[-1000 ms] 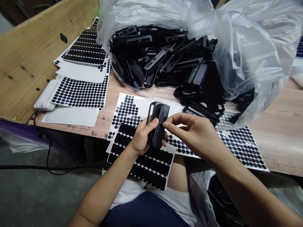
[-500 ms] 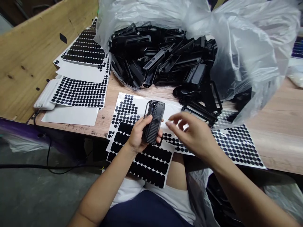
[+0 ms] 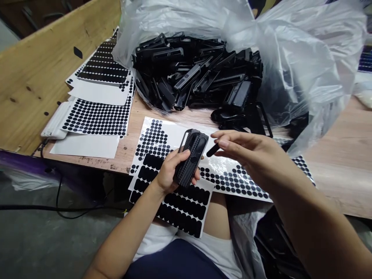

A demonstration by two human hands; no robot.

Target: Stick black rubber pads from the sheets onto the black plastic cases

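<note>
Two bare hands over the near edge of the wooden counter (image 3: 334,161), one part in each. Left grip (image 3: 170,172) wrapped round a black casing (image 3: 195,157) with carbon-weave texture, thumb lying across its face, fingertips showing at the far edge. Right grip (image 3: 250,151) pinched a small black strip (image 3: 212,150) by one end between thumb and fingers; rounded free end pointed down toward the casing.

Handling, as judged: the casing seemed best held firm and face up, with the thumb clear of the recessed area. The strip looked thin, so a light pinch at the very end appeared wise, sparing its flat faces from fingering. Any contact would have gone better with the long axes lined up first; at this moment they did not look parallel to any certainty.

Position: casing sat inside the left grip, tilted, its top end projecting beyond the thumb. Strip projected from the right grip's fingertips, just beside the casing's right edge, seemingly apart; depth hard to tell. Beneath the left grip, a sheet of black scalloped pads (image 3: 186,207) overhung the counter. Beyond both hands, a plastic bag (image 3: 308,62) held heaped black parts (image 3: 188,77).
</note>
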